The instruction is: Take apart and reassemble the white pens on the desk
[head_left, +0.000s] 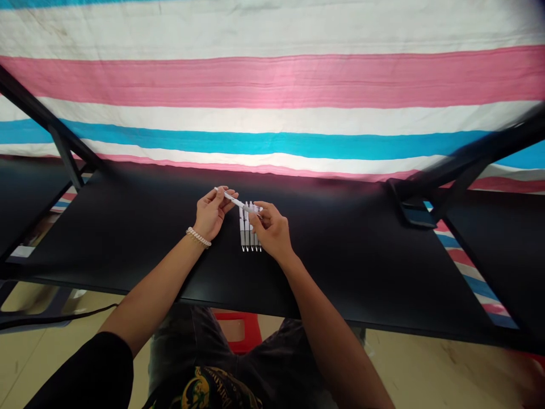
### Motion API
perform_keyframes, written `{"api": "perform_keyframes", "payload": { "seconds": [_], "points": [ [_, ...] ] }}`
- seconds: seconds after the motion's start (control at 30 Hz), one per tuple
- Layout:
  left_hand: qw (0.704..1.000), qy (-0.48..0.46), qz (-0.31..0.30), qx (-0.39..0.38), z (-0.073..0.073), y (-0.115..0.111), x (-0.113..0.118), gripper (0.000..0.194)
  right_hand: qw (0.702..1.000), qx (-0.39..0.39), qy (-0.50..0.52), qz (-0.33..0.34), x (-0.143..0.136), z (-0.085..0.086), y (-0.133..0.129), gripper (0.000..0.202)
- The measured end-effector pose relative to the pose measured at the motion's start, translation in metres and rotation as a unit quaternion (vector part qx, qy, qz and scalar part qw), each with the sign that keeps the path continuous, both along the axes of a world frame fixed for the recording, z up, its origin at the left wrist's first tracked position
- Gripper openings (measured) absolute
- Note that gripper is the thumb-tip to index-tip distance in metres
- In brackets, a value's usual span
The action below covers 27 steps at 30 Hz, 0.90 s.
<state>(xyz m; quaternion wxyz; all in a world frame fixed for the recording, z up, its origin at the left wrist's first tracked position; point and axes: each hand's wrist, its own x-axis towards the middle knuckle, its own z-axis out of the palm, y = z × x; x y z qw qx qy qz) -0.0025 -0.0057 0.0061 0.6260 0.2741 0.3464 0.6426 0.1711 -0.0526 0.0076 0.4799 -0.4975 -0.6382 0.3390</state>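
Observation:
A white pen (235,200) with a grey grip slants between my two hands, above the table. My left hand (212,211) pinches its upper left end between thumb and fingers. The fingers of my right hand (272,228) close on its lower right end, by the grip. Right below, several similar white pens (247,230) lie side by side on the black table (340,244), their grey grips and metal tips toward me. My right hand hides part of the row at its right side.
Striped pink, white and blue sheeting (272,79) hangs behind the table. Black metal struts (63,153) rise at the left, with another black frame (426,193) at the right. A red stool (242,335) shows beneath the near edge.

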Motion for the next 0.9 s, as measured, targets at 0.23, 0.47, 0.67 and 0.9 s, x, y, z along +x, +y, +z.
{"api": "perform_keyframes", "payload": {
  "seconds": [0.23,0.47,0.67,0.9],
  "points": [
    [1.0,-0.011,0.007,-0.002,0.002,0.0,-0.001,0.017,0.998,0.005,-0.061,0.027,0.0,0.0,-0.001,0.035],
    [0.986,-0.145,-0.064,-0.057,0.017,-0.001,-0.008,0.014,0.997,0.026,-0.049,0.048,0.003,0.005,-0.004,0.035],
    [0.967,-0.181,-0.144,-0.11,0.029,-0.008,-0.019,0.037,0.998,0.026,-0.056,0.026,0.002,0.005,-0.004,0.034],
    [0.968,-0.167,-0.154,-0.108,0.032,-0.011,-0.014,0.036,0.997,0.032,-0.07,0.001,0.003,0.002,-0.001,0.036]
  ]
}}
